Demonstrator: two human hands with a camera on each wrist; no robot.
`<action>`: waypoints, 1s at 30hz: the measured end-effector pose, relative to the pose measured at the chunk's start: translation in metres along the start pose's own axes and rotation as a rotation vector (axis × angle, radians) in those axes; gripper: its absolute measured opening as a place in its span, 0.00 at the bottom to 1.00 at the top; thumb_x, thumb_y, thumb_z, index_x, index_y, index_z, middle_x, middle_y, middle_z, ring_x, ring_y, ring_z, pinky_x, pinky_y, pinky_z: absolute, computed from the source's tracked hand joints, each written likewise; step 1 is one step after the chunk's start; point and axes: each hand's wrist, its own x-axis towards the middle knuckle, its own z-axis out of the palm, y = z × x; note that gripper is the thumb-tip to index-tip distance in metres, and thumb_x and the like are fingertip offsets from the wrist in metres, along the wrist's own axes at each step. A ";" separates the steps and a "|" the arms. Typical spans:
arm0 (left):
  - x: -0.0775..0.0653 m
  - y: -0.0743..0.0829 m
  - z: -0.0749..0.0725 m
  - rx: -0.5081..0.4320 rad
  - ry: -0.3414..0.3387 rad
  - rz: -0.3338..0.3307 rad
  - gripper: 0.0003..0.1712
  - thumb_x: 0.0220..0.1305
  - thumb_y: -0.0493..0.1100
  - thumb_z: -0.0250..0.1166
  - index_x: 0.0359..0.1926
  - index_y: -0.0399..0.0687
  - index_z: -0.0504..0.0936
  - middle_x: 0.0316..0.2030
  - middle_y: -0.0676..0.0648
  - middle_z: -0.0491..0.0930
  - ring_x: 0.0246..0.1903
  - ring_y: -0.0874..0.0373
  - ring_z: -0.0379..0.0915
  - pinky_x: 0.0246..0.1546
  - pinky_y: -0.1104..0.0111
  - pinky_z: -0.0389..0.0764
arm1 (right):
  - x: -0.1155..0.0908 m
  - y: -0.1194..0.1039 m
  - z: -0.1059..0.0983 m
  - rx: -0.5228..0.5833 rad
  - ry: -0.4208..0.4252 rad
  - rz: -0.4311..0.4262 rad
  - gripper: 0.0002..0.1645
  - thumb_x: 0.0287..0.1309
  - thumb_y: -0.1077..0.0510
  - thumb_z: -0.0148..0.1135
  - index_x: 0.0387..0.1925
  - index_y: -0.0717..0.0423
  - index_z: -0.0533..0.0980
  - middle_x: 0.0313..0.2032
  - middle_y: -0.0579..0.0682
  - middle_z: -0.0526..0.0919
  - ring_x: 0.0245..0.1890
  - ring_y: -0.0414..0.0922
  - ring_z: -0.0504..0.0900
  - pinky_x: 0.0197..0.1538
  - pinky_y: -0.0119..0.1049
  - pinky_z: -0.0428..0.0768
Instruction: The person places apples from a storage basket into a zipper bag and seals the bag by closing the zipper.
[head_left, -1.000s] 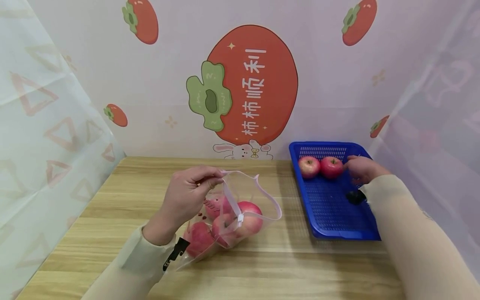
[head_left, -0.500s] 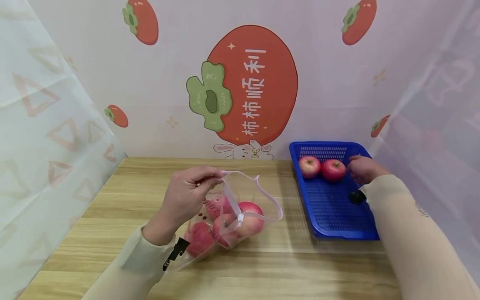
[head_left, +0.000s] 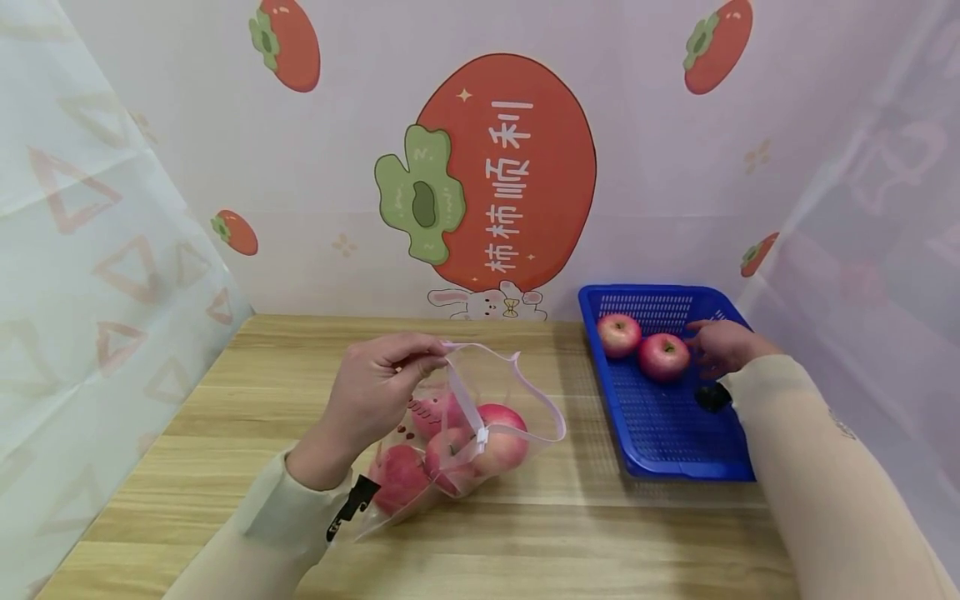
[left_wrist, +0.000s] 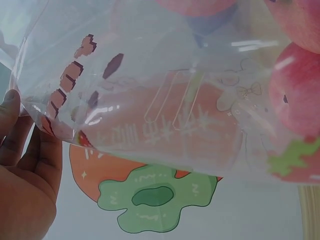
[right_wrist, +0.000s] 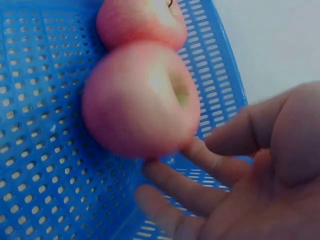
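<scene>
My left hand (head_left: 375,392) pinches the pink-edged rim of a clear zip bag (head_left: 467,404), whose mouth gapes to the right. Several red apples (head_left: 401,479) lie inside it on the table. In the left wrist view the fingers (left_wrist: 9,112) hold the bag's edge, and its printed film fills much of the picture. My right hand (head_left: 726,348) is inside a blue basket (head_left: 660,442), fingers loosely spread beside the nearer apple (head_left: 664,357). Seen from the right wrist, fingertips touch or nearly touch that apple (right_wrist: 140,100). A second apple (head_left: 618,335) rests behind it, to the left.
The basket stands at the right of the wooden table (head_left: 525,542), close to the back wall. A printed cloth (head_left: 517,167) with persimmon pictures hangs behind, and pale sheets (head_left: 97,208) close off both sides. The basket's raised rim (head_left: 609,417) lies between the bag and the right hand.
The nearer apple in the basket has rolled toward the front, its stem end turning. My right hand has shifted slightly beside it. The left hand and bag are almost unmoved.
</scene>
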 end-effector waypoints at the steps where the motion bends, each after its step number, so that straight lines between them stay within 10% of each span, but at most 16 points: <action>1: 0.000 0.000 0.000 0.001 -0.001 -0.001 0.09 0.57 0.32 0.73 0.37 0.48 0.90 0.36 0.58 0.87 0.32 0.63 0.81 0.27 0.72 0.77 | -0.001 0.000 0.001 0.012 -0.016 0.021 0.43 0.62 0.70 0.36 0.73 0.73 0.30 0.72 0.76 0.41 0.67 0.71 0.57 0.60 0.57 0.71; 23: -0.002 0.002 0.000 -0.007 -0.021 -0.029 0.09 0.59 0.32 0.72 0.40 0.48 0.90 0.38 0.59 0.87 0.35 0.63 0.82 0.26 0.67 0.80 | -0.001 -0.004 0.030 -0.256 -0.280 0.060 0.45 0.62 0.55 0.66 0.70 0.72 0.55 0.57 0.67 0.76 0.56 0.61 0.78 0.57 0.56 0.75; 30: -0.002 0.003 0.000 -0.004 -0.020 -0.022 0.09 0.58 0.32 0.73 0.39 0.48 0.90 0.38 0.59 0.87 0.33 0.63 0.82 0.27 0.71 0.79 | 0.003 -0.013 0.045 -0.251 -0.290 0.011 0.52 0.59 0.57 0.69 0.75 0.63 0.50 0.62 0.66 0.71 0.55 0.59 0.77 0.54 0.60 0.76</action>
